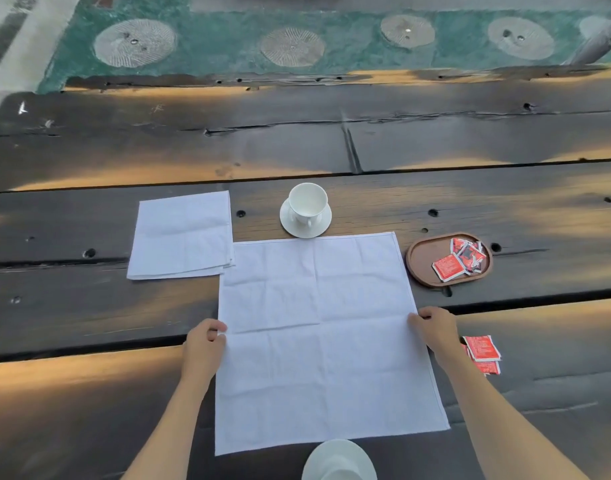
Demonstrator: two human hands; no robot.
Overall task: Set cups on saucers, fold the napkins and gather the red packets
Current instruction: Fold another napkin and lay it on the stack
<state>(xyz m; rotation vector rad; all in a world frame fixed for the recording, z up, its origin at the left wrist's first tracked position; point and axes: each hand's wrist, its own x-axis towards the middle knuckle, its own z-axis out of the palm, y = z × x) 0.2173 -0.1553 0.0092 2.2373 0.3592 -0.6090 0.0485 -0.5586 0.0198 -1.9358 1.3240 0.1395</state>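
Note:
A large white napkin (317,341) lies spread flat on the dark wooden table (89,323). My left hand (203,344) pinches its left edge and my right hand (435,329) pinches its right edge, both about halfway up the cloth. A folded white napkin (181,235) lies to the upper left. Behind the open napkin a white cup (307,200) stands on a white saucer (317,226). At the bottom edge a second saucer (338,459) shows, with something white on it, cut off by the frame. Red packets (461,259) lie in a brown oval tray (425,261); more red packets (482,351) lie loose beside my right wrist.
The table is made of wide dark planks with gaps, cracks and bolt holes. Beyond its far edge lies a green floor (227,46) with round pale patterns. A grey pipe-like shape (598,43) shows at the top right corner.

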